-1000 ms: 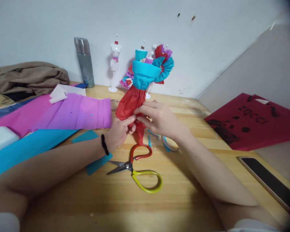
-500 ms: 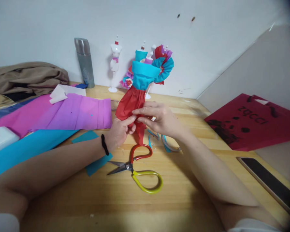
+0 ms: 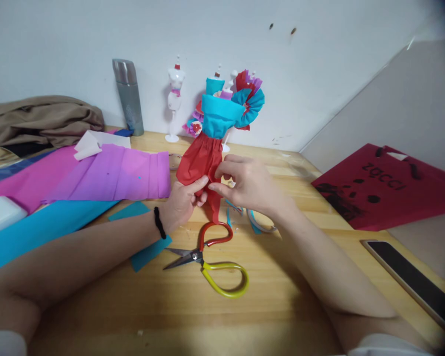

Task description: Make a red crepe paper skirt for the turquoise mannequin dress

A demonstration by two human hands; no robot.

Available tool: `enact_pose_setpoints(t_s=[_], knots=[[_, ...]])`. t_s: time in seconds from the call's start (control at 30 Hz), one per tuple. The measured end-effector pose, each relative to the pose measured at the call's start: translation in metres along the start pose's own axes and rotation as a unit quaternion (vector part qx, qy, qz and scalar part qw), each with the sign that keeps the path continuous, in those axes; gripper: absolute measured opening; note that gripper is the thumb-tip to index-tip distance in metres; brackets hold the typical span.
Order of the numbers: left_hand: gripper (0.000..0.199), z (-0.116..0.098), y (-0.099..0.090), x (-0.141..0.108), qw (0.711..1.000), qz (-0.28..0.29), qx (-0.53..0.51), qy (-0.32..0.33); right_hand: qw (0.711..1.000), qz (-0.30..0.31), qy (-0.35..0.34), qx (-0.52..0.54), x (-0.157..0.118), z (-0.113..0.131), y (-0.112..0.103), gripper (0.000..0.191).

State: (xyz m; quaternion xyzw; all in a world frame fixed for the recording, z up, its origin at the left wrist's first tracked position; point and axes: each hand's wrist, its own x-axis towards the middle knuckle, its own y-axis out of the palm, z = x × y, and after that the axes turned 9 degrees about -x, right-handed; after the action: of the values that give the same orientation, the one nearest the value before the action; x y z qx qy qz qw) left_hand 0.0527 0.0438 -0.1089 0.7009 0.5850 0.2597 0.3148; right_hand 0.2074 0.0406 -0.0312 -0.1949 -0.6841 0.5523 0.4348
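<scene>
A doll-sized dress form wears a crepe paper dress with a blue top [image 3: 222,116] and a gathered red skirt [image 3: 196,159]. My left hand [image 3: 183,200] grips the lower part of the skirt, its thumb lying on the front. From the right, my right hand [image 3: 246,183] pinches the skirt's edge between thumb and fingers. A strip of the red paper hangs down below the hands. Just under it lie open scissors [image 3: 196,256] with one red and one yellow handle. The form's stand is mostly hidden behind the skirt.
Behind stand a bare white dress form [image 3: 175,101], other decorated forms and a grey flask [image 3: 129,99]. Purple paper [image 3: 133,173] and blue paper [image 3: 52,227] lie left. A tape roll [image 3: 261,222] rests near my right wrist; a red bag [image 3: 385,193] and phone [image 3: 408,279] are right.
My right hand's fingers have curled and drawn slightly to the right on the skirt's edge. My left hand keeps its hold. The whole view has shifted a little.
</scene>
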Motion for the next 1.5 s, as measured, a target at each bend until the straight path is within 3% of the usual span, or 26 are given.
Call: enact_pose_setpoints(t_s=[0.23, 0.7, 1.27, 1.5], knots=[[0.024, 0.003, -0.003, 0.001, 1.000, 0.012, 0.003, 0.013, 0.997, 0.040, -0.003, -0.063, 0.002, 0.008, 0.006, 0.011], [0.025, 0.004, -0.004, 0.001, 1.000, -0.001, 0.001, -0.008, 0.999, 0.030, 0.015, -0.017, 0.003, 0.008, 0.012, 0.011], [0.027, 0.002, -0.007, -0.001, 0.999, 0.042, 0.012, -0.007, 0.998, 0.051, 0.042, -0.015, 0.005, 0.008, 0.008, 0.011], [0.019, 0.000, -0.006, -0.002, 0.999, 0.030, 0.005, -0.016, 0.997, 0.064, 0.042, -0.020, 0.005, 0.007, 0.007, 0.012]])
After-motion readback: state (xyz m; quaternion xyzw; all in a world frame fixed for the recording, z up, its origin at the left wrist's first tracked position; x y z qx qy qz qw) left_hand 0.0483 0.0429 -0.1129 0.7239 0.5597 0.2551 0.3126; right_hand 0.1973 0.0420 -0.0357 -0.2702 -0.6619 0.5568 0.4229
